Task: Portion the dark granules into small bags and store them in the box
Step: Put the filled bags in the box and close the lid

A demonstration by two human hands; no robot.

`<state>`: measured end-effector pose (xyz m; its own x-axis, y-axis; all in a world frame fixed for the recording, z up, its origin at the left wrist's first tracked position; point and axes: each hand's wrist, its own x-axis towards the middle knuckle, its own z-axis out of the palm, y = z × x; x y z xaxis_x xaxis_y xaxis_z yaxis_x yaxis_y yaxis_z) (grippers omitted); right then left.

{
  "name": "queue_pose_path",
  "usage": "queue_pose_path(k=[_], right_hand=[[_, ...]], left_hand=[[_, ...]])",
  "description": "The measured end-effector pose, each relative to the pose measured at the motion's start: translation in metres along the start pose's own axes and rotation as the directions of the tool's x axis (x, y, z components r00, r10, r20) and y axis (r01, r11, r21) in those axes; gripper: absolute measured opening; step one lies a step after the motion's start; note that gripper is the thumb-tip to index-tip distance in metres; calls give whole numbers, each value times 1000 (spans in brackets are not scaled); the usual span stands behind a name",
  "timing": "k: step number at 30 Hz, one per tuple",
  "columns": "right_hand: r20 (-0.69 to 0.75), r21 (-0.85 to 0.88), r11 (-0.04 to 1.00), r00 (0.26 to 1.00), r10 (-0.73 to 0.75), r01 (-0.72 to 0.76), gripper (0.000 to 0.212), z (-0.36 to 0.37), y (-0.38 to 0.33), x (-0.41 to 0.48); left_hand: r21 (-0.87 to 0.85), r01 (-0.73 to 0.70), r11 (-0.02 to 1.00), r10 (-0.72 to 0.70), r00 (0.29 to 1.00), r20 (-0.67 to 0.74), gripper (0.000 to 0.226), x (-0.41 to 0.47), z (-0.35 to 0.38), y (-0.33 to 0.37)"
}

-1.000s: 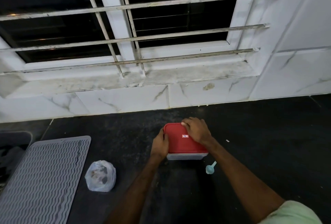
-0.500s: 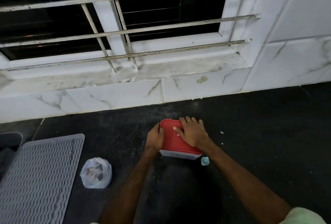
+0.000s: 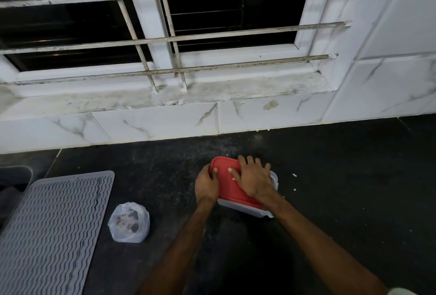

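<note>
A clear plastic box [image 3: 253,212] with a red lid [image 3: 225,186] stands on the dark counter [image 3: 342,188]. My left hand [image 3: 207,185] grips the box's left edge, thumb on the lid. On top of the lid lies my right hand [image 3: 253,178], flat with the fingers spread and pressing down. A small clear bag of dark granules [image 3: 129,222] sits on the counter to the left of the box, apart from both hands. A sliver of a pale blue scoop [image 3: 271,215] shows under my right wrist by the box's near right corner.
A grey ribbed mat [image 3: 52,228] covers the counter at the left, with a dark sink edge [image 3: 16,174] beyond it. White marble tiles [image 3: 153,125] and a barred window [image 3: 165,35] rise behind the counter. A few pale crumbs [image 3: 294,175] lie right of the box.
My right hand has flattened from the lid's far corner onto the middle of the lid. The box has turned slightly, and the scoop is now mostly hidden by my right wrist.
</note>
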<state>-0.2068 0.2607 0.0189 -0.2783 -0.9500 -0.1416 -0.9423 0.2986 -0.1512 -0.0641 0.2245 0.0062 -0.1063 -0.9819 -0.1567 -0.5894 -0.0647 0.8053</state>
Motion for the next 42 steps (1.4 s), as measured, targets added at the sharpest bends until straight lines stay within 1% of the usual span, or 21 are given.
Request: queue_pose_path(k=[4,5,7,8,10,12,14,15,16,18,19,20,23,27,29,31,34,36,39,41,42], right_hand=[[-30,-21,999,999,40,-41,61,-7,10,-6],[-56,18,997,995,78,-77,61,-8,14,-9],[-106,178,965,971,214,-193,65,-7,26,-20],[-111,276,928,950,291,-252,68,-5,31,-26],[-52,453,825,913,404,-338,72,5,39,-41],[37,610,701,897,441,-370,70,16,42,-52],[47,715,613,898,438,-336,62,25,40,-58],[24,735,603,901,434,-310,58,26,38,-57],[-8,740,611,905,426,-282,54,26,37,-53],[-61,703,674,925,376,-227,46,23,38,-40],[-71,673,710,937,342,-209,44,19,39,-31],[-77,645,741,948,309,-189,41,16,41,-23],[-89,587,794,963,254,-155,38,5,42,-4],[-31,399,885,961,273,-239,43,8,34,1],[19,363,888,955,297,-283,49,9,32,1],[44,380,871,946,320,-312,53,9,33,3],[5,414,854,938,346,-317,54,13,31,6],[-18,416,847,928,372,-331,54,15,30,6],[-26,417,853,934,357,-314,56,18,31,6],[-15,372,870,935,354,-323,58,16,32,7],[-12,315,890,936,351,-329,60,16,31,9]], left_hand=[[67,-78,995,71,992,104,43,-4,8,-1],[86,-91,992,81,990,119,43,-5,10,-1],[113,-103,988,88,988,129,43,-5,12,0],[124,-104,987,87,987,133,45,-5,13,0],[158,-118,980,95,984,150,51,-8,15,1],[240,-177,955,138,976,169,55,-10,18,2],[395,-300,868,229,949,219,60,-8,19,3],[469,-375,800,280,924,261,64,-6,19,3],[524,-454,721,331,889,316,67,-4,19,3],[578,-576,577,397,817,418,67,1,16,2],[588,-607,534,411,794,447,65,5,15,2],[590,-613,525,414,790,453,63,8,14,0],[583,-574,575,400,819,412,72,14,10,-3],[599,-559,573,396,829,395,77,15,15,-5],[600,-566,566,405,824,396,76,16,15,-6],[574,-576,582,414,818,400,74,19,17,-8],[544,-563,622,405,826,392,75,22,19,-11],[549,-559,621,405,829,386,75,23,20,-11],[571,-546,613,384,838,388,76,22,20,-8],[603,-529,597,356,848,392,81,23,21,-3],[615,-524,590,346,852,394,82,25,20,-1]])
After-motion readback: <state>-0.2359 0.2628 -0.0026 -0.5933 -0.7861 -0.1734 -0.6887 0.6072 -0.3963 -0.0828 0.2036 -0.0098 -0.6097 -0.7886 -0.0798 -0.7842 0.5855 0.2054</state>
